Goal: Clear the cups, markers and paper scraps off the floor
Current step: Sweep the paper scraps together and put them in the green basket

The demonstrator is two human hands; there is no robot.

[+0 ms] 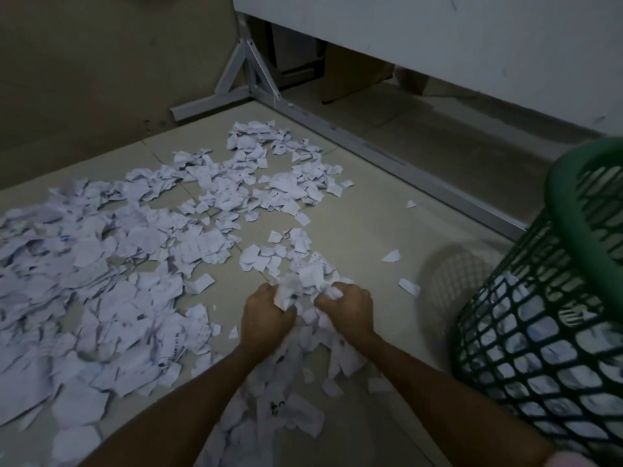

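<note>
Torn white paper scraps [111, 264] cover much of the tiled floor, thickest at the left and stretching to the far middle. My left hand [266, 315] and my right hand [349, 310] are side by side low in the middle, both closed around a bunch of paper scraps [305, 284] gathered between them. More scraps lie beneath my forearms. A green mesh basket [546, 332] stands at the right, close to my right arm, with paper showing through its lattice. No cups or markers are visible.
A grey metal frame [371, 146] with a diagonal brace runs along the floor from the far middle to the right, under a white panel [438, 35]. A beige wall closes off the far left. Bare tile lies between the scraps and the basket.
</note>
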